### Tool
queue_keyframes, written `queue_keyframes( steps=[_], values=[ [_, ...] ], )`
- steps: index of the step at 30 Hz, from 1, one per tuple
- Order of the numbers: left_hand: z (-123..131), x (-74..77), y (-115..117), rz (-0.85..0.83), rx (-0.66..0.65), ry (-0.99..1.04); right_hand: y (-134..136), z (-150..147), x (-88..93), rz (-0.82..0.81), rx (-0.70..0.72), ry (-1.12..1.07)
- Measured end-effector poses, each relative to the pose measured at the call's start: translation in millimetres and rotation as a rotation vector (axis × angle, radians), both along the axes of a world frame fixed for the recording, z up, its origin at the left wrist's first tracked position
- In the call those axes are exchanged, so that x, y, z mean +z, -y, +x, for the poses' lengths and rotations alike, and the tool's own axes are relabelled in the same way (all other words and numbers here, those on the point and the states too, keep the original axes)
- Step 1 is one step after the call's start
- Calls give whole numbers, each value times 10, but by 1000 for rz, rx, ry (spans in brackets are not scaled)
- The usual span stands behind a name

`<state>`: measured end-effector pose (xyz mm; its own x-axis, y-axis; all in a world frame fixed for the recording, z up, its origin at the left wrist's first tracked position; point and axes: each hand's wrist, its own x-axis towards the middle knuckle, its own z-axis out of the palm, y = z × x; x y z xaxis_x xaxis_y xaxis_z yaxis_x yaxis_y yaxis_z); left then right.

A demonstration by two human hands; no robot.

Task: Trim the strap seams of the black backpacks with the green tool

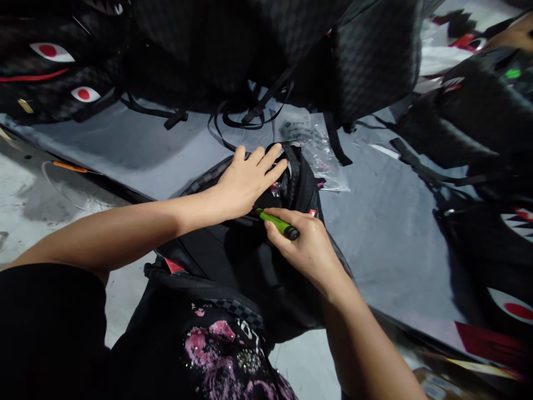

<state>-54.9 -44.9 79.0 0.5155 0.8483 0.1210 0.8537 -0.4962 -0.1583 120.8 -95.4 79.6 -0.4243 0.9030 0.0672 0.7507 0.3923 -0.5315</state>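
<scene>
Right hand (310, 244): I'm seeing fingers grasping green, black-ended tool (277, 222), its tip at black bag (233, 250). Left hand (245, 186) lying on black bag, fingers spreading, released. Black bag resting over edge of worktop (387, 233); red tag (312, 213) appearing too small for reading. Beyond, clear plastic packet (318, 150) bearing print I'm finding blurred.

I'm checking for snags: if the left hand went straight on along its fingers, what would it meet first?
The left hand would probably meet the black bag's edge, then the clear plastic bag; depth is unclear.
</scene>
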Motion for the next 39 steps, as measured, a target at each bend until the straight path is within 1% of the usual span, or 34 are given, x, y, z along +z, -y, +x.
queue_keyframes(
  steps=[4, 7, 11, 14, 18, 21, 25, 29, 33, 39],
  values=[
    [4, 22, -1, -13, 0, 15, 20, -37, -47, -1, -32, -47],
    [18, 47, -5, -62, 10, 30, 28, -71, -52, 6, -25, -87],
    [27, 51, -9, -79, 9, 56, 34, -89, -15, 43, -58, 14],
    [24, 32, -11, -57, 10, 63, 31, -85, 2, -4, -46, -19],
    [22, 23, -9, -58, 14, 76, 39, -90, -7, 24, -77, 12],
    [26, 28, -9, -80, 18, 95, 52, -92, -10, 4, -69, -13],
    [28, 29, -10, -90, 13, 108, 55, -68, 14, 22, -105, 54],
    [23, 41, -4, -65, 10, 83, 36, -45, 27, -4, -99, 17],
    [18, 44, -1, -67, 10, 39, 33, -60, -6, -6, -113, -48],
    [5, 17, -5, -43, 3, 75, 76, -101, -40, 2, -142, -108]
  ],
)
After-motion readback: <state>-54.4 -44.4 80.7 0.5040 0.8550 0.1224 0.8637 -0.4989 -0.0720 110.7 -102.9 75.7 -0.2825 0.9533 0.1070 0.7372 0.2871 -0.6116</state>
